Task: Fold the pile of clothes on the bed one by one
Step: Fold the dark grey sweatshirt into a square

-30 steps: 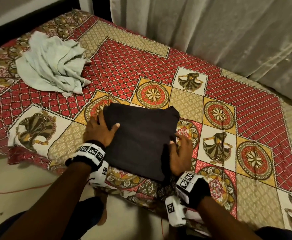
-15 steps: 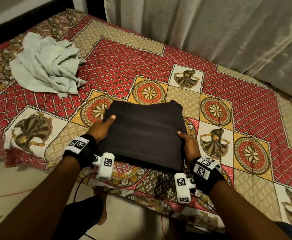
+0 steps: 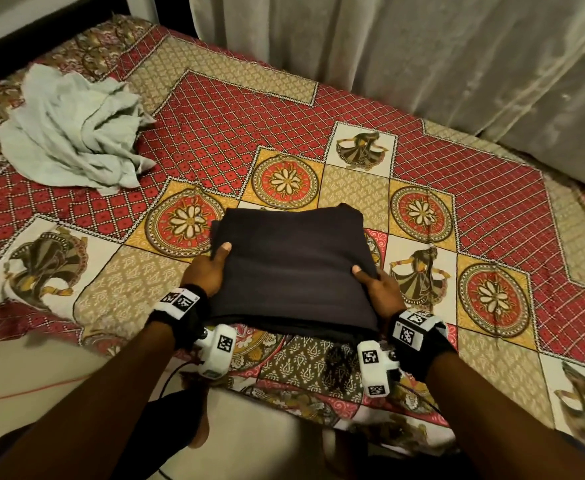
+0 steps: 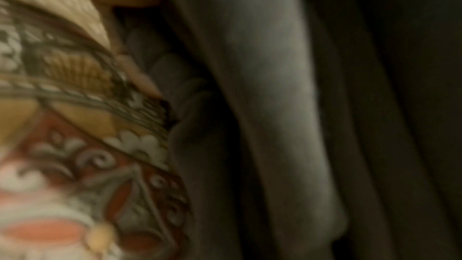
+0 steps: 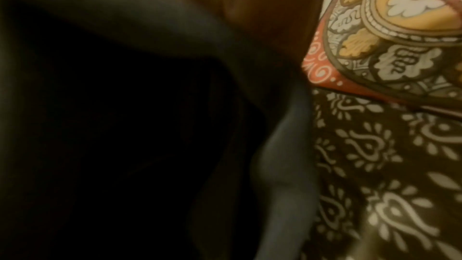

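Observation:
A folded dark garment (image 3: 294, 268) is held just above the patterned bedspread (image 3: 284, 126) near the bed's front edge. My left hand (image 3: 211, 268) grips its left side, thumb on top and fingers underneath. My right hand (image 3: 375, 289) grips its right side the same way. In the left wrist view the garment's stacked folded layers (image 4: 275, 106) fill the right half, blurred. In the right wrist view the dark garment (image 5: 125, 106) covers the left half. A crumpled pale green garment (image 3: 72, 133) lies at the back left of the bed.
A grey curtain (image 3: 422, 53) hangs behind the bed along the far side. The bed's front edge (image 3: 284, 393) drops to a pale floor (image 3: 24, 368), where an orange cable (image 3: 24, 389) runs. My feet stand below the edge.
Both hands went from lying flat on the dark garment to gripping its sides with thumbs on top. The garment has been lifted and drawn toward the bed's front edge.

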